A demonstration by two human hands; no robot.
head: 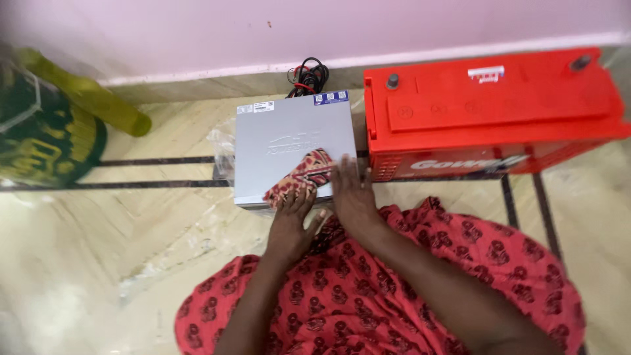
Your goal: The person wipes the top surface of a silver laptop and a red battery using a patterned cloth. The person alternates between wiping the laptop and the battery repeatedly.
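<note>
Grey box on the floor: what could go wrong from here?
The patterned cloth under the left hand sits at the grey box front edge, so it may slide off. The black and red cables coiled behind could get snagged. The right hand rests close to the red battery.

Grey box (289,141): smooth sheet-metal casing, matt with a faint sheen, paper stickers at its 12 o'clock edge. Patterned cloth (301,177): soft woven fabric, matt, lying creased on the box under the left hand (294,220). Red battery (493,108) at 3 o'clock: moulded plastic, smooth and glossy, with dull metal terminals. Floor (98,250): polished stone tiles, glossy and reflective. Printed garment (394,289) at 6 o'clock: matt cotton-like cloth. Black cables (309,75) at 12 o'clock: glossy plastic sheathing.
</note>
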